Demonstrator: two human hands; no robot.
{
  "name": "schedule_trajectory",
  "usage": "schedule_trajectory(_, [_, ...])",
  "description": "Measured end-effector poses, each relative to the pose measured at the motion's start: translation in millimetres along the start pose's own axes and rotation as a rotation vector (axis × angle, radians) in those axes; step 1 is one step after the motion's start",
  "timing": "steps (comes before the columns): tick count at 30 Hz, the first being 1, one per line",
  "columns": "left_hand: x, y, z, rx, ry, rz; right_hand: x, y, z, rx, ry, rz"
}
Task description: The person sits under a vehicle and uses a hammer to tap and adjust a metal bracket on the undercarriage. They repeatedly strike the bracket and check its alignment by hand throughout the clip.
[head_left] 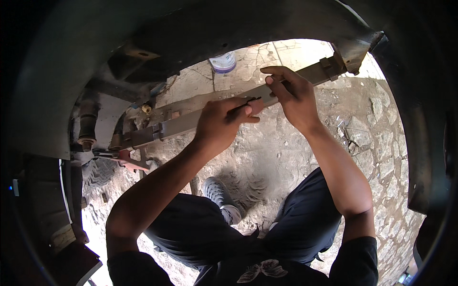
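Note:
A long grey leaf spring (179,125) with clamps crosses in front of me, rising from left to right under a dark vehicle body. Beside its middle, my left hand (220,119) is closed around a thin black rod-like piece (248,103), whose exact kind I cannot make out. Just beyond those fingertips is a small reddish-brown piece (256,107), against or in front of the spring. My right hand (296,95) is raised at the spring farther right, index finger stretched out and thumb a little apart from it. Nothing shows between them.
The dark wheel arch (191,24) curves overhead and down both sides. A bolted cylindrical part (87,124) hangs at left, near a reddish metal piece (133,162). A white and purple bucket (223,63) stands beyond the spring. My shoe (219,193) rests on dusty, stony ground (267,162).

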State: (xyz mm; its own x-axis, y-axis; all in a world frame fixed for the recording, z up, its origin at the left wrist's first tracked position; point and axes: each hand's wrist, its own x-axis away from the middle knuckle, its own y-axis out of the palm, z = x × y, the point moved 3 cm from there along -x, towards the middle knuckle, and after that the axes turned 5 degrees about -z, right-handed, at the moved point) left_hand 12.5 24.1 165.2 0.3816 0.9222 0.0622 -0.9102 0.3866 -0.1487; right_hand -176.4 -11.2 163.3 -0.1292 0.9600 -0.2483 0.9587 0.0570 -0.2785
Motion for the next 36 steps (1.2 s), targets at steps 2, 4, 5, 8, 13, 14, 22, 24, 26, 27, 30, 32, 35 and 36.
schedule_trajectory(2, [22.5,-2.5,18.9,0.137,0.042,0.038,9.0,6.6,-13.2,-0.169,-0.051,-0.003])
schedule_trajectory(4, [32.8,-1.7,39.0,0.223,0.085,0.066,19.5,9.3,-31.6,-0.277,-0.082,-0.004])
schedule_trajectory(5, [33.8,-2.0,45.2,0.237,0.101,0.077,23.8,12.6,-41.0,-0.305,-0.087,-0.002])
schedule_trajectory(8, [36.2,-0.8,59.5,0.175,0.18,0.141,33.5,22.5,-59.1,-0.279,-0.222,0.074])
schedule_trajectory(13, [47.3,12.0,73.1,-0.049,0.216,0.159,71.6,17.3,-52.2,-0.433,-0.115,0.042])
schedule_trajectory(14, [46.8,17.7,70.2,-0.052,0.208,0.139,81.1,15.7,-51.2,-0.577,0.051,0.051])
schedule_trajectory(22, [51.5,44.0,69.1,-0.448,0.47,0.232,108.0,7.5,-22.3,-1.008,0.25,0.033])
schedule_trajectory(24, [46.8,40.2,75.6,-0.393,0.492,0.227,101.7,-12.3,-30.2,-0.988,0.239,-0.103])
schedule_trajectory(26, [43.2,36.5,76.3,-0.295,0.443,0.204,98.7,-15.4,-24.5,-1.027,0.257,-0.119])
schedule_trajectory(27, [40.4,34.8,73.6,-0.251,0.415,0.182,96.3,-10.8,-19.7,-1.062,0.264,-0.135])
schedule_trajectory(30, [24.9,36.4,75.6,-0.25,0.385,0.053,94.8,-5.9,-20.6,-1.162,0.203,-0.031])
schedule_trajectory(32, [23.8,29.7,80.8,-0.247,0.351,0.02,88.9,1.1,-26.2,-1.263,0.149,-0.045])
schedule_trajectory(35, [20.3,23.6,85.5,-0.28,0.315,-0.074,90.3,3.9,-31.4,-1.236,0.225,0.018])
schedule_trajectory(36, [18.3,19.9,86.9,-0.295,0.287,-0.101,90.7,3.8,-29.5,-1.26,0.225,0.002])
